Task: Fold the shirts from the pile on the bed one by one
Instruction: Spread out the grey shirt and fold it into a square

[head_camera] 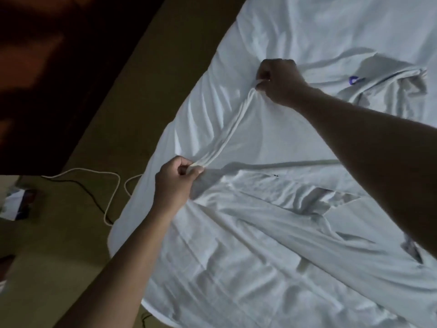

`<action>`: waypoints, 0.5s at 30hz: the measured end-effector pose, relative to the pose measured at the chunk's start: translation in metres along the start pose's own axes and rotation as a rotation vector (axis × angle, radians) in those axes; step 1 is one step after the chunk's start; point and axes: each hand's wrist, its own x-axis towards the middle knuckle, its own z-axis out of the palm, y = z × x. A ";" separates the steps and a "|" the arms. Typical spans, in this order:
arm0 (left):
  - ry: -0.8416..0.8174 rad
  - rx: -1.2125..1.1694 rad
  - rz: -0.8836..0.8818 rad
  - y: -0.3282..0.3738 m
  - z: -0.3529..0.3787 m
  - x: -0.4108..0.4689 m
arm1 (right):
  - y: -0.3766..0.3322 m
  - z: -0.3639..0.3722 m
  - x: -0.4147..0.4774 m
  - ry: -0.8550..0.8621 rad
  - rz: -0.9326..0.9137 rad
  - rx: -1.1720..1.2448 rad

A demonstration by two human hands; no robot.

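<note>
A white shirt [272, 214] lies spread on the bed's white sheet [319, 31]. My left hand [177, 183] pinches one end of its edge near the bed's left side. My right hand [279, 79] grips the other end farther up the bed. The cloth edge [227, 133] is stretched taut between both hands. More crumpled white shirts [390, 86], one with a small purple mark, lie at the upper right beyond my right arm.
The bed's edge [142, 200] runs diagonally from upper middle to lower left. On the dim floor to the left lie a white cable [111, 192] and a black cable [89, 195], with a small object [19, 204] at the far left.
</note>
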 end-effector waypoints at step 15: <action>-0.160 0.559 0.674 0.057 0.092 -0.026 | 0.122 0.014 -0.231 -0.084 -0.021 -0.134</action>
